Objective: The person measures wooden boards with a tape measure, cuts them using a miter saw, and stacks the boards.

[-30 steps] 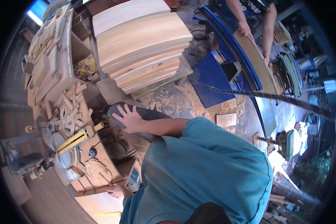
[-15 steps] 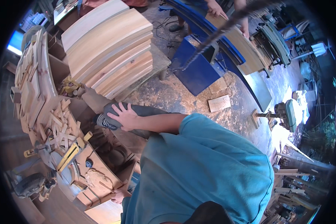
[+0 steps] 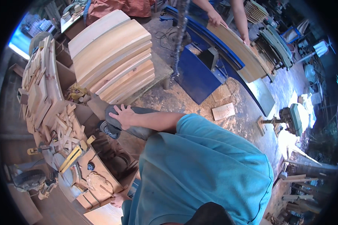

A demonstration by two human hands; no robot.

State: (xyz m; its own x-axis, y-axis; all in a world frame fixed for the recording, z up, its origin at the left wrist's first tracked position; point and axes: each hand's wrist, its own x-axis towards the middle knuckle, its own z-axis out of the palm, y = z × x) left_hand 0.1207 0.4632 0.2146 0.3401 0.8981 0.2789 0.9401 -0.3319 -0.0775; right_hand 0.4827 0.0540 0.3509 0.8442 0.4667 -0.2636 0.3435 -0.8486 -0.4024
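My right hand (image 3: 122, 116) rests with fingers spread on my raised, grey-trousered knee (image 3: 141, 133); a striped shoe (image 3: 108, 130) shows just left of it. At the lower left, my left hand (image 3: 117, 199), partly hidden by my teal shirt (image 3: 202, 168), curls at the front of a wooden workbench (image 3: 118, 186); what its fingers hold is unclear. On that bench lie a yellow tool part (image 3: 69, 159), a small dark round object (image 3: 90, 166) and a pile of offcuts (image 3: 64, 127).
A stack of pale boards (image 3: 109, 56) fills the upper middle. At upper right another person's hands (image 3: 217, 18) hold a board (image 3: 233, 50) on a blue machine (image 3: 197, 77). A drill press (image 3: 294, 118) stands at right. Shavings and an offcut (image 3: 223, 111) lie on the floor.
The view has shifted, bringing more of the background into sight and moving the board stack leftward in the picture. Both my hands stay in about the same places.
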